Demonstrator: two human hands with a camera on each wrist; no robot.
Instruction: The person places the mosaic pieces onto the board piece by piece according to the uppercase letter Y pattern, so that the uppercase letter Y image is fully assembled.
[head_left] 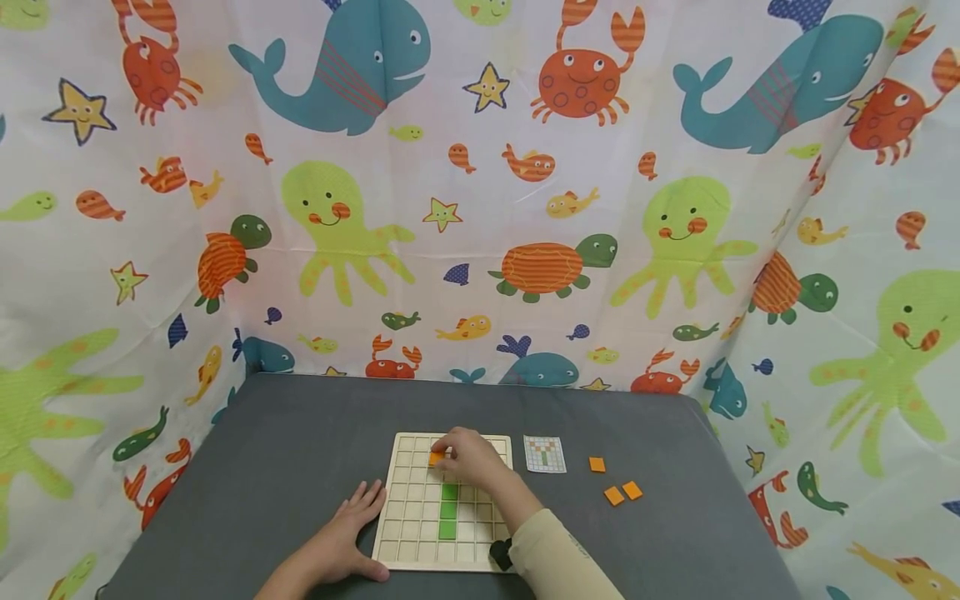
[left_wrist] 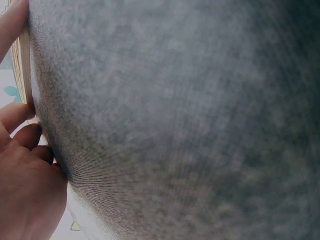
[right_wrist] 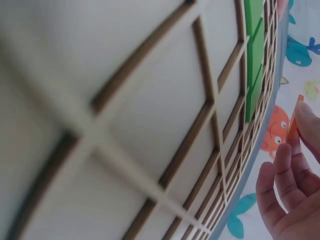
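A light wooden grid board [head_left: 405,529] lies on the grey table, with a column of green tiles [head_left: 447,510] in its middle. My right hand [head_left: 472,460] is over the far part of the board, pinching an orange tile [right_wrist: 296,119] between thumb and fingertips. In the right wrist view the tile stands on edge in the fingers, above the grid. Spread along the board's left side is my left hand [head_left: 345,533], its thumb at the near left corner. The left wrist view shows its fingers [left_wrist: 17,115] at the board's edge.
Right of the board lies a small card [head_left: 544,455] printed with a coloured grid pattern. Beyond it are three loose orange tiles [head_left: 597,464] on the grey tabletop [head_left: 300,442]. A curtain [head_left: 465,275] with sea animals surrounds the back and sides.
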